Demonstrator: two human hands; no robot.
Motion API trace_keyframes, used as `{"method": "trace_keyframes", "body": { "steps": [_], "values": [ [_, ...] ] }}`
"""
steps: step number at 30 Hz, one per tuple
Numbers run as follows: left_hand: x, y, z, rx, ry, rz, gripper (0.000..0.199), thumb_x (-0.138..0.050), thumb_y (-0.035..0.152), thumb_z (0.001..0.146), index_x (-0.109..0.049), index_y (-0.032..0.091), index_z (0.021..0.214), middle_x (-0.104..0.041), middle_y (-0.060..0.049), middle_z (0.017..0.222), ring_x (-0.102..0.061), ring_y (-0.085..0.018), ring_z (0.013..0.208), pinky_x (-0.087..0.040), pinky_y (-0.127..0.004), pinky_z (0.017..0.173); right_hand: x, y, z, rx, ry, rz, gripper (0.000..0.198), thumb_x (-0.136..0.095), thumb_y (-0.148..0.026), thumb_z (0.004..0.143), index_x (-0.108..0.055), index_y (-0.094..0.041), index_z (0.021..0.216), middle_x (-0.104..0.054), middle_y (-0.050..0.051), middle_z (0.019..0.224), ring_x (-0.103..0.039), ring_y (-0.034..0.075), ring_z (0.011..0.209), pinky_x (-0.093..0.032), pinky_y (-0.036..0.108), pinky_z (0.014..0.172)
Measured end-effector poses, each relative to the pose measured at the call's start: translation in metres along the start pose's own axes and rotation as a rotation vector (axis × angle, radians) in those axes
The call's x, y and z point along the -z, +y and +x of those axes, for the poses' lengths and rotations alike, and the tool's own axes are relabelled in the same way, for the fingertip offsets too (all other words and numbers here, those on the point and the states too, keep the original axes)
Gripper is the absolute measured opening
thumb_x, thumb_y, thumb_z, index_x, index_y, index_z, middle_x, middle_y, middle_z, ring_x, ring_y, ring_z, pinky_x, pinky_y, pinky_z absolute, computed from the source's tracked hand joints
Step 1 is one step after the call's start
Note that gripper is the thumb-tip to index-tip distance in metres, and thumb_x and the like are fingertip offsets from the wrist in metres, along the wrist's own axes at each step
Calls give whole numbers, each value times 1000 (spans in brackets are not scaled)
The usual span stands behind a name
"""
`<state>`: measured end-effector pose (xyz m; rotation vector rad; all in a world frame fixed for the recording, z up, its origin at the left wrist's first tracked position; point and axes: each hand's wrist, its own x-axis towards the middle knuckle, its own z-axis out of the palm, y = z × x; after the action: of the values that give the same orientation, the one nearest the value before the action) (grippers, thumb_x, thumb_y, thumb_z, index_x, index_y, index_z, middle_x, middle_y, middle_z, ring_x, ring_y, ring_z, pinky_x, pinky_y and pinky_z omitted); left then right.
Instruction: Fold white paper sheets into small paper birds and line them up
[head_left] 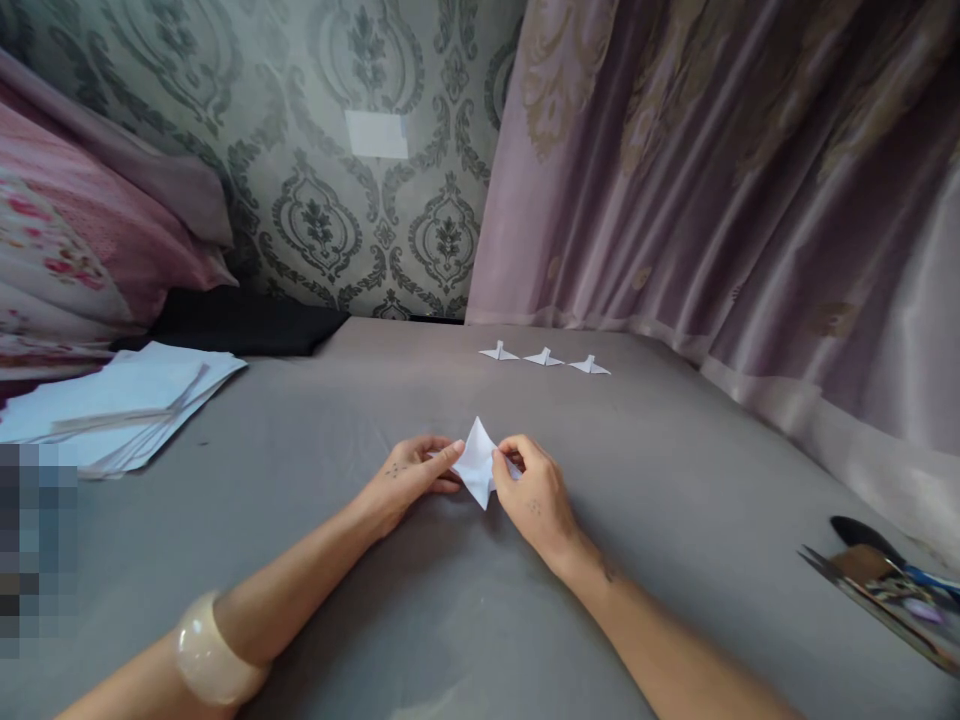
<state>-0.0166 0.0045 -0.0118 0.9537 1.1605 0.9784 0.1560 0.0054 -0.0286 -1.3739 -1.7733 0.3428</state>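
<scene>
A small piece of folded white paper (478, 462) is held up between my two hands, just above the grey surface. It has pointed tips at top and bottom. My left hand (420, 468) pinches its left side, thumb in front and fingers behind. On the right side my right hand (534, 485) grips it between thumb and curled fingers, which cover that edge. Beyond my hands, three small folded paper figures (545, 357) with spread points stand in a row near the far edge.
A stack of white paper sheets (142, 400) lies at the left, before a folded black cloth (247, 322). At the right edge are scissors (832, 575) and other small items. A pink curtain (637, 200) hangs along the right, and patterned wallpaper (315, 210) covers the back wall.
</scene>
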Motion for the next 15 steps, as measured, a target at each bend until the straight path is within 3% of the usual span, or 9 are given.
{"method": "trace_keyframes", "body": {
  "steps": [5,8,15],
  "values": [
    [-7,3,-13,-19,-151,-316,52,-76,25,73,-53,15,118,-67,-13,106,-66,-24,98,-52,-41,90,9,-9,-9,-66,166,133,8,-50,-27,86,-54,-20,87,-68,5,78,-67,18,75,-51,27,70],
    [-12,1,-18,-44,-281,-313,49,-73,27,77,-54,17,120,-65,-13,114,-63,-26,105,-50,-42,92,11,-13,-11,-67,188,205,7,-49,-27,87,-51,-21,88,-67,4,76,-66,16,72,-51,25,67],
    [-18,3,-26,-65,-317,-298,43,-71,30,78,-59,19,118,-63,-13,120,-61,-28,109,-50,-42,91,8,-17,-16,-43,178,276,5,-51,-25,88,-51,-22,92,-69,5,83,-68,16,79,-54,25,71]
  ]
}}
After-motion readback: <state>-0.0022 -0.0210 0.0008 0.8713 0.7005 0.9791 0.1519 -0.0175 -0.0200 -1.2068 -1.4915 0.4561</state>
